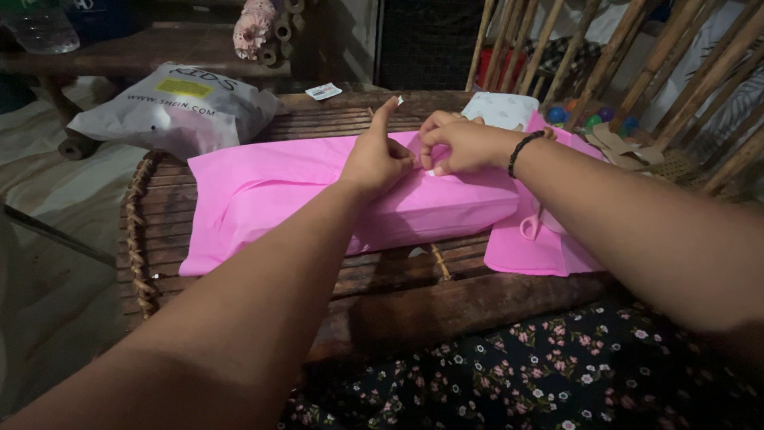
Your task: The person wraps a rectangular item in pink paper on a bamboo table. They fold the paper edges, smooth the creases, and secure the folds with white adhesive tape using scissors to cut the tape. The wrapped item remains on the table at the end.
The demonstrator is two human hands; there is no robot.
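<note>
A long box wrapped in pink paper point(270, 191) lies across a dark slatted wooden table point(382, 310). My left hand point(376, 155) rests on top of the package near its middle, index finger raised with a small white bit at its tip. My right hand point(460, 143), with a black bead bracelet at the wrist, presses its fingertips on the pink paper right beside the left hand. Whether a strip of tape is under the fingers I cannot tell. Pink-handled scissors point(532, 225) lie on a spare pink sheet point(529, 251) to the right.
A grey plastic mailing bag point(179, 107) sits at the table's back left. A small white patterned item point(501, 107) lies behind the hands. Bamboo poles point(676, 64) stand at the right, a plastic bottle point(40, 28) on a bench at the back left. My floral-print lap point(517, 374) is below.
</note>
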